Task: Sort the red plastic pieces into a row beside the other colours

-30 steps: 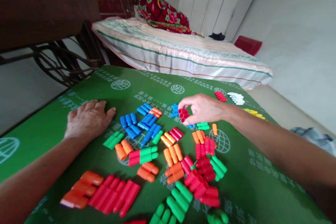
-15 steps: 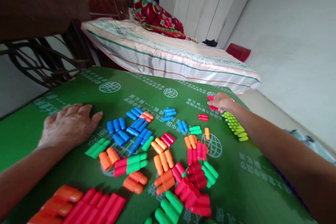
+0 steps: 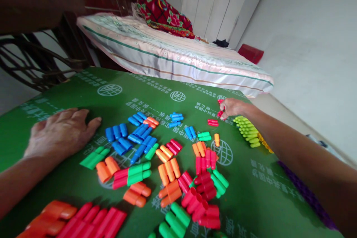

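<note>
— Where is the red piece (image 3: 220, 113) just now?

— From where I sit it is at the far right of the green table cover (image 3: 264, 189), pinched in the fingertips of the right hand (image 3: 232, 107). That hand is curled over it, thumb and forefinger closed on one end. The other end points down and to the left, low over the cover. I cannot tell whether it touches.

— What lies around it?

— A second red piece (image 3: 212, 122) lies flat just to the near left of the fingers, apart from them. Another red bit (image 3: 220, 101) shows just beyond the hand, by the far edge. Near of the wrist, on the right, I see a yellow-green row (image 3: 247, 131), its pieces packed side by side.

— And the left hand (image 3: 60, 134)?

— Released. It rests flat on the cover at the left, palm down, fingers loosely spread, gripping nothing. Its fingertips are near the blue pieces (image 3: 125, 137) but apart from them. A green pair (image 3: 93, 157) lies just near of the thumb.

— Further out?

— Mixed clusters fill the middle: orange pieces (image 3: 169, 169), a red heap (image 3: 202, 197), and long red ones (image 3: 103, 223) at the near left. Beyond the far edge I see a bed (image 3: 167, 55) with a striped cover.
</note>
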Available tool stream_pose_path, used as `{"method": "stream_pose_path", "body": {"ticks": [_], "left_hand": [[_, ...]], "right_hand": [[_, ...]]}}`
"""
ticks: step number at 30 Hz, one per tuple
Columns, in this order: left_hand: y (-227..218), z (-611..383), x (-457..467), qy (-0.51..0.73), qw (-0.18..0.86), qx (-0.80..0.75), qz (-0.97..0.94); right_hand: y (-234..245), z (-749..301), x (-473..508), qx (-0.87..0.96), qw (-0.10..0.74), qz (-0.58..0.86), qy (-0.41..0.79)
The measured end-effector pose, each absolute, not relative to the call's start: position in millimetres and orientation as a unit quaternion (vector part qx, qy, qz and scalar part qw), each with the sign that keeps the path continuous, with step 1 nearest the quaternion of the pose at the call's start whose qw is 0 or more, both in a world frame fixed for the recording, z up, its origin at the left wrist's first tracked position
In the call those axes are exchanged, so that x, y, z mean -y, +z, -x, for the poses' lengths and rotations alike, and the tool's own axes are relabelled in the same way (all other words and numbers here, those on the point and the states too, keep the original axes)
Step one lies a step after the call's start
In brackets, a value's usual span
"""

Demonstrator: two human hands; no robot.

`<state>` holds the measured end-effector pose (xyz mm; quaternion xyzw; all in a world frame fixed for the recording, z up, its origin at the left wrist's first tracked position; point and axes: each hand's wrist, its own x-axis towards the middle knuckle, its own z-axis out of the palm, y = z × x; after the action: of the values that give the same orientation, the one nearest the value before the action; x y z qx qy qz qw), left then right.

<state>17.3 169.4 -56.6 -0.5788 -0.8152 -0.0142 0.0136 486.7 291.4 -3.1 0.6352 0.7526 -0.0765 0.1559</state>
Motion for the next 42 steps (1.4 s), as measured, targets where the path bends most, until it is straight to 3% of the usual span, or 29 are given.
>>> {"method": "stream_pose_path", "body": {"ticks": [4, 11, 16, 42], "left_hand": [[-55, -19, -168, -0.026, 0.017, 0.813, 0.582], [-56, -21, -170, -0.019, 0.016, 0.813, 0.582], [-55, -21, -169, -0.013, 0.014, 0.813, 0.581], [-57, -20, -168, -0.019, 0.018, 0.813, 0.582]], "right_hand": [[-10, -483, -284, -0.736, 0.177, -0.653, -0.036], [0, -506, -283, -0.697, 0.122, -0.706, -0.028], [-8, -519, -292, -0.679, 0.127, -0.723, -0.028], [-11, -519, -297, -0.674, 0.077, -0.734, -0.03]]}}
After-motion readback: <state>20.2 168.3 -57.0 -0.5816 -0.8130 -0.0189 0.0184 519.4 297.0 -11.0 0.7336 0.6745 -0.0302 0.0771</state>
